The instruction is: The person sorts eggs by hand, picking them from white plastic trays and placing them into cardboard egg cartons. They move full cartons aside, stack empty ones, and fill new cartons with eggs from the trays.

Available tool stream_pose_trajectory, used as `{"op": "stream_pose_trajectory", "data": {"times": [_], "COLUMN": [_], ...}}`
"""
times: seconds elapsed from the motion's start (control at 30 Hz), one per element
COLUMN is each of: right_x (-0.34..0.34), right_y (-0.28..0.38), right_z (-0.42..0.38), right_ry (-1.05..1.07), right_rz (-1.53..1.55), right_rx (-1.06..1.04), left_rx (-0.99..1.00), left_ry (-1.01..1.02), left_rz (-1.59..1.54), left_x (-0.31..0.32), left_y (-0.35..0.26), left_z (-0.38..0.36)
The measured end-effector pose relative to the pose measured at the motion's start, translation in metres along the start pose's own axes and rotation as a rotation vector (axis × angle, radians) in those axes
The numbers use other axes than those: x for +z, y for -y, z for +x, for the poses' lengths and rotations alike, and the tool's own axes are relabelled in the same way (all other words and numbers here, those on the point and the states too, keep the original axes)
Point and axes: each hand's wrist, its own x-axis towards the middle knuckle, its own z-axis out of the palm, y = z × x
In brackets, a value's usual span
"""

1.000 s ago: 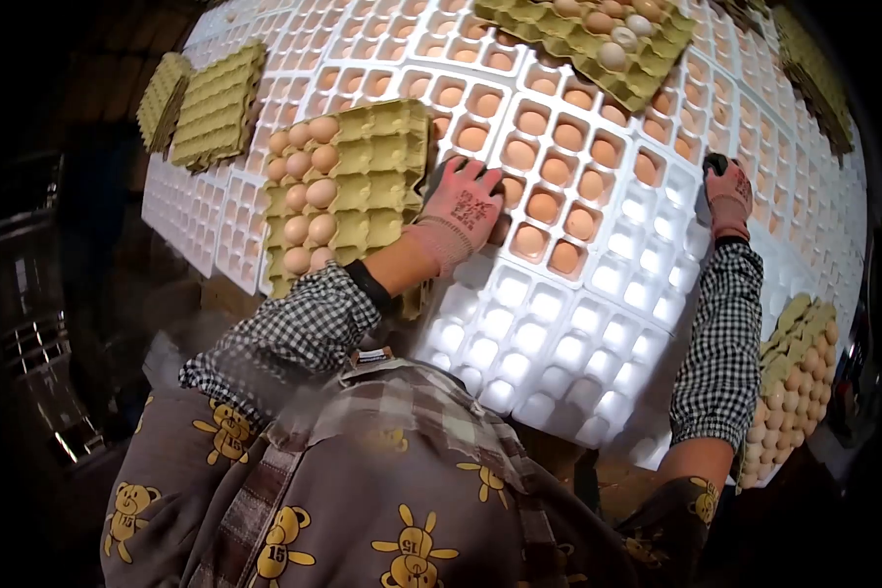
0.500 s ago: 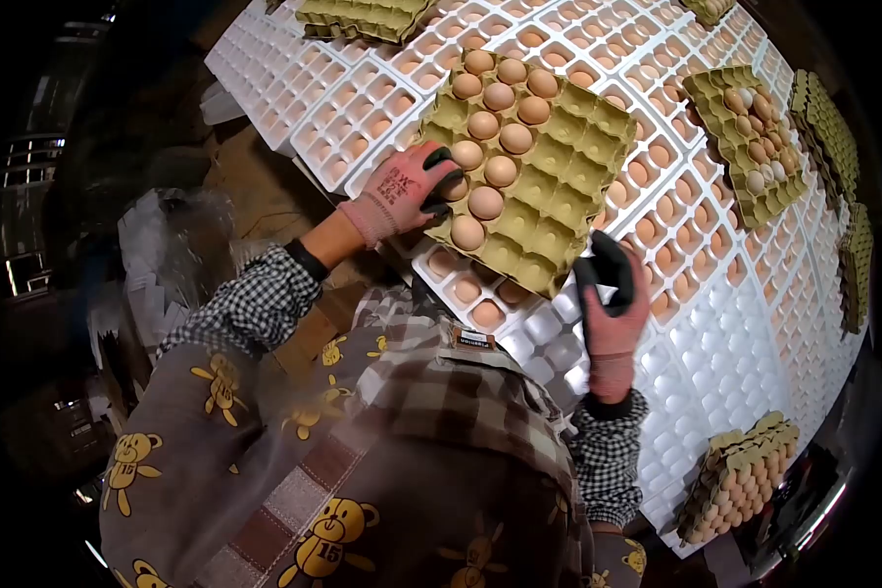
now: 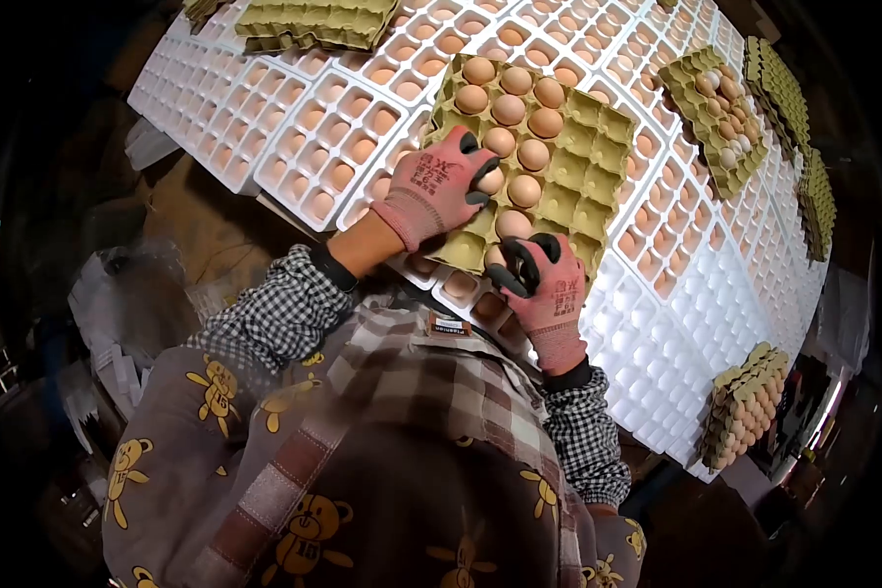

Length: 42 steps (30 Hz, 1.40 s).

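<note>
A yellow-green pulp egg tray (image 3: 583, 181) lies on the white trays, with brown eggs in its left and middle columns and bare cups on its right. My left hand (image 3: 436, 186), in a pink glove with black fingertips, has its fingers curled round an egg (image 3: 491, 181) in the left part. At the tray's near edge, the gloved fingers of my right hand (image 3: 547, 284) close on another egg (image 3: 496, 257), partly hidden by them. More eggs, such as one at the near end (image 3: 514, 224), sit between the hands.
White plastic trays (image 3: 309, 147) with eggs spread left and behind. White trays without eggs (image 3: 647, 358) lie to the right. Other pulp trays stand at the back left (image 3: 314, 22), back right (image 3: 720, 118) and far right (image 3: 813, 201). A tilted stack with eggs (image 3: 745, 407) is at the near right.
My right hand has moved left from beside the pulp tray to an egg at its near edge. My left hand has shifted right and onto an egg. The whole view has shifted somewhat.
</note>
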Motion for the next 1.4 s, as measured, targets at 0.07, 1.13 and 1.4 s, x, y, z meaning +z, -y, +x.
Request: {"op": "stream_pose_trajectory", "data": {"times": [0.07,1.13,1.4], "right_x": [0.001,-0.036,-0.071], "right_y": [0.008,-0.016,-0.249], "right_z": [-0.003,0.061,-0.139], "right_ry": [0.030,-0.109,-0.970], "right_rz": [-0.003,0.156,0.313], "right_rx": [0.034,0.248,0.799], "left_rx": [0.007,-0.154,-0.189], "left_ry": [-0.101,0.046,0.528], "left_rz": [-0.335,-1.797,-1.181], "left_x": [0.004,0.014,0.043], "left_y": [0.025,0.021,-0.161], "left_z": [0.001,-0.018,0.018]}}
